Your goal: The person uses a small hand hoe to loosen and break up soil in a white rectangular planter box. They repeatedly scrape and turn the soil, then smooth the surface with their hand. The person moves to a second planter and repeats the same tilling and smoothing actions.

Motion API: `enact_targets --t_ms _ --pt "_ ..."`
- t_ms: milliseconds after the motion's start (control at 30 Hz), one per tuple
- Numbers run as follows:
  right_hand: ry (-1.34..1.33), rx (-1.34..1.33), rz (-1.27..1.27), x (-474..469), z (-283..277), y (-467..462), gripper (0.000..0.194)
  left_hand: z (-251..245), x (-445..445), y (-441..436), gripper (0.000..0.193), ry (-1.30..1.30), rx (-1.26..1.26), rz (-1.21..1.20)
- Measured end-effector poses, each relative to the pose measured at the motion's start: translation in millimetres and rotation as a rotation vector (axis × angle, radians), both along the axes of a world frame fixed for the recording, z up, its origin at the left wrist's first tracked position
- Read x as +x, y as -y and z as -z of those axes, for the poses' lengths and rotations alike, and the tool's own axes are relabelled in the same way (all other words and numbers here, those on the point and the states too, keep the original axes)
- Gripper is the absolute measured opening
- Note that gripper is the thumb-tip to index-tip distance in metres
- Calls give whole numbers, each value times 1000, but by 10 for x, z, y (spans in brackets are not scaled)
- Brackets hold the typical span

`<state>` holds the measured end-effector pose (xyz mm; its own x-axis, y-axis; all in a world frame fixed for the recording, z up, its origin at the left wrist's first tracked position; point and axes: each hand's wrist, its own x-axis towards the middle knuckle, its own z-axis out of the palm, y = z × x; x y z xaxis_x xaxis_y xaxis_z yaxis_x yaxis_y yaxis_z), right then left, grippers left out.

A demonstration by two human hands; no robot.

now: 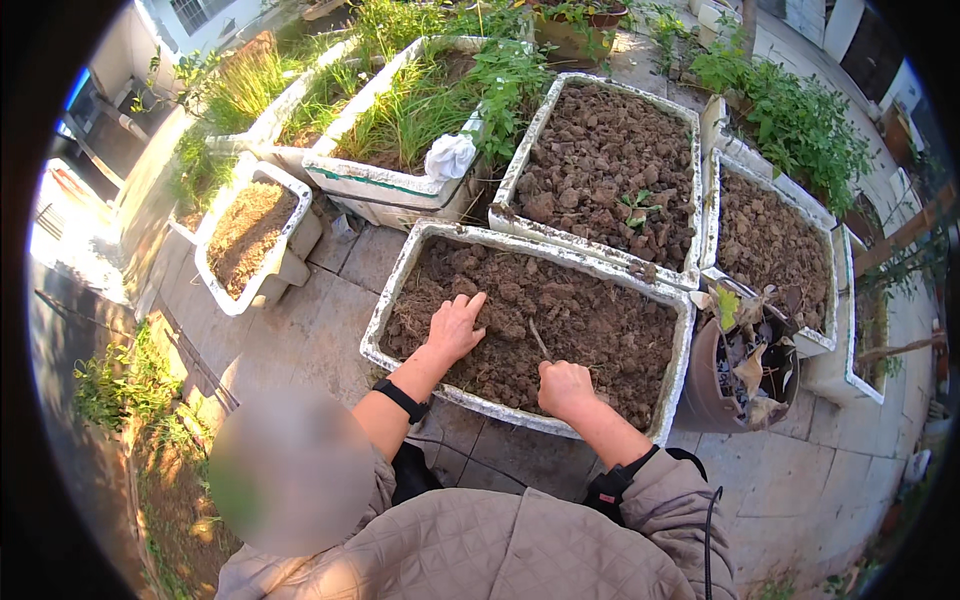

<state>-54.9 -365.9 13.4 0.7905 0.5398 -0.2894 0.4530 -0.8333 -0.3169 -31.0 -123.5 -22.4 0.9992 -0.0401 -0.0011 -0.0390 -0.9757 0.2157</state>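
Observation:
A white foam planter box (517, 411) full of crumbly brown soil (495, 345) lies right before me. My left hand (457, 326) rests on the soil in its left half, fingers spread, with nothing seen in its grip. My right hand (568, 386) is closed around the end of a thin brown stick-like thing (538, 337) over the middle of the box. The far end of that thing touches the soil; whether it is a stick or a tool's shaft cannot be told. Fine pale roots show among the clods.
Behind stands a larger soil-filled foam box (600, 172), with another (772, 247) to its right. A brown pot (709, 382) with dry leaves is close by the right rim. At left are a small white planter (251, 240) and a grassy foam box (375, 184) bearing a crumpled white thing (450, 156).

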Motion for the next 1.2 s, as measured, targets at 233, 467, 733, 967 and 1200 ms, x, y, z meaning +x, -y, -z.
enact_targets --t_ms 233,467,733,967,1200 --pt "-47 2 -15 9 -42 -57 17 51 84 261 48 -81 -177 -94" --pt "-28 33 1 11 20 27 16 -30 227 240 34 -109 -465 -458" --pt "-54 60 21 32 -53 -15 22 246 145 97 46 0 -653 -435" --pt "-73 65 7 35 -3 68 20 160 320 84 44 1 -1083 -722" --pt "-98 65 31 27 -28 80 23 195 394 231 54 0 -301 -161"
